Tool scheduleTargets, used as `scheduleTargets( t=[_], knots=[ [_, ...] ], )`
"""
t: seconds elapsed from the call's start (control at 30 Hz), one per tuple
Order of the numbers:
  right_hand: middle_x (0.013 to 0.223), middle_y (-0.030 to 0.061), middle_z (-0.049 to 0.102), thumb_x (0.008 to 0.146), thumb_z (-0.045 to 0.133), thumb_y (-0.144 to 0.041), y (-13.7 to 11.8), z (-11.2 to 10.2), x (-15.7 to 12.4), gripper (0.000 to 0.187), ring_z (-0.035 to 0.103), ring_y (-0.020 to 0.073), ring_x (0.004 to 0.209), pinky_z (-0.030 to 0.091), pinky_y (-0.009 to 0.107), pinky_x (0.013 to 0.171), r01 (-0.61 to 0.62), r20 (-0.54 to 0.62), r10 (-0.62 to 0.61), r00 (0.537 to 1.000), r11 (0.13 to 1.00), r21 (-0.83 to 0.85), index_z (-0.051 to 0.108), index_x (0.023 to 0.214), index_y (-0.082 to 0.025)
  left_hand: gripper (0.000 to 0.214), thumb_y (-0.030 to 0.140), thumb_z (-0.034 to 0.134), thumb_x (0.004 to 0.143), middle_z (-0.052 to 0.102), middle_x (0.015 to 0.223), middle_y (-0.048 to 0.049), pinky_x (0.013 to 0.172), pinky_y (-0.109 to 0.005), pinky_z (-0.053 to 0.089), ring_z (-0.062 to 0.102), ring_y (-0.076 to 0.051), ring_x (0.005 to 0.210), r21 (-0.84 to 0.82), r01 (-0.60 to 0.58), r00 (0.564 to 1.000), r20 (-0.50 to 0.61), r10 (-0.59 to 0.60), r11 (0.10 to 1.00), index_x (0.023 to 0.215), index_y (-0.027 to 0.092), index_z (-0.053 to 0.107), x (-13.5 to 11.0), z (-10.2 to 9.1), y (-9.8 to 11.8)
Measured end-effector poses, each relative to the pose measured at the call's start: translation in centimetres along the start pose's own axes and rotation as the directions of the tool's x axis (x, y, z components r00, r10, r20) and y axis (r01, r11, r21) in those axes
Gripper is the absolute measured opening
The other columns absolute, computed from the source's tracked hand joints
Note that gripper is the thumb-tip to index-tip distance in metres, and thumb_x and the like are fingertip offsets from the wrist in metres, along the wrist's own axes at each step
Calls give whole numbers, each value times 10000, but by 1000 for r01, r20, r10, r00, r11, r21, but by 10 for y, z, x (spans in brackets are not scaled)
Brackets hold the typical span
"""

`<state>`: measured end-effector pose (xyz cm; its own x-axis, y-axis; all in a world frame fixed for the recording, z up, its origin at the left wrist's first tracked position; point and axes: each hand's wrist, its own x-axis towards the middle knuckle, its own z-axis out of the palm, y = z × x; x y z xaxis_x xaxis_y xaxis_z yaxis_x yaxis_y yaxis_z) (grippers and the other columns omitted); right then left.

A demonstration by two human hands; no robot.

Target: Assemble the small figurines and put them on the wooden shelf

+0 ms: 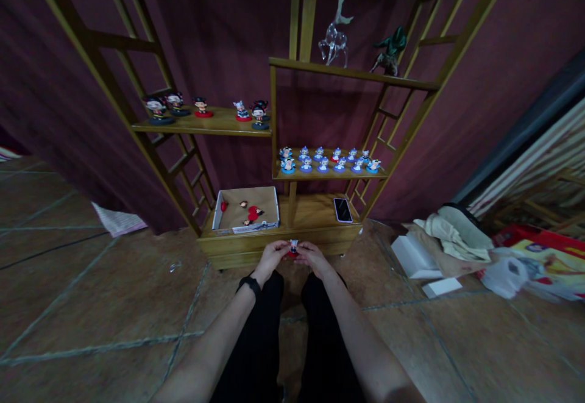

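Dim room with a maroon wall, brown tiled floor and a wooden shelf unit dead ahead. The left hand and right hand are brought together, both pinching a figurine with a red base, just in front of the bottom shelf's front edge. On that shelf, a cardboard box with a few more figures sits at the left end and a phone toward the right end.

figurine | small, red base, pale top | upright | held between left hand, right hand

Glossy wooden shelf, clear glass deer
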<state>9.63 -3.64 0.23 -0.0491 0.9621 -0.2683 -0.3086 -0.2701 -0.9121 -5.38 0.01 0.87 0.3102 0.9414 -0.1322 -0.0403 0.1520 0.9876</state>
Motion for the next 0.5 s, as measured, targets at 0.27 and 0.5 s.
scheduleTargets(
  t=[0.27, 0.5],
  knots=[
    [775, 18, 656, 604, 715, -414, 3, -1, 3, 314, 613, 123, 634, 508, 301, 657, -9, 14, 10, 1000, 1000, -24, 589, 771, -181, 210, 310, 698, 575, 661, 696, -47, 531, -214, 407, 564, -137, 615, 0, -3, 998, -59, 3, 1000, 689, 141, 652, -2, 2, 1],
    [770, 19, 660, 614, 709, -415, 6, -1, 4, 315, 614, 122, 616, 513, 300, 647, -12, 5, 12, 1000, 1000, -23, 585, 786, -182, 207, 317, 694, 584, 660, 666, -37, 513, -213, 396, 558, -130, 579, 33, -11, 997, -75, 14, 999, 689, 142, 663, 0, 3, -1]
  ],
)
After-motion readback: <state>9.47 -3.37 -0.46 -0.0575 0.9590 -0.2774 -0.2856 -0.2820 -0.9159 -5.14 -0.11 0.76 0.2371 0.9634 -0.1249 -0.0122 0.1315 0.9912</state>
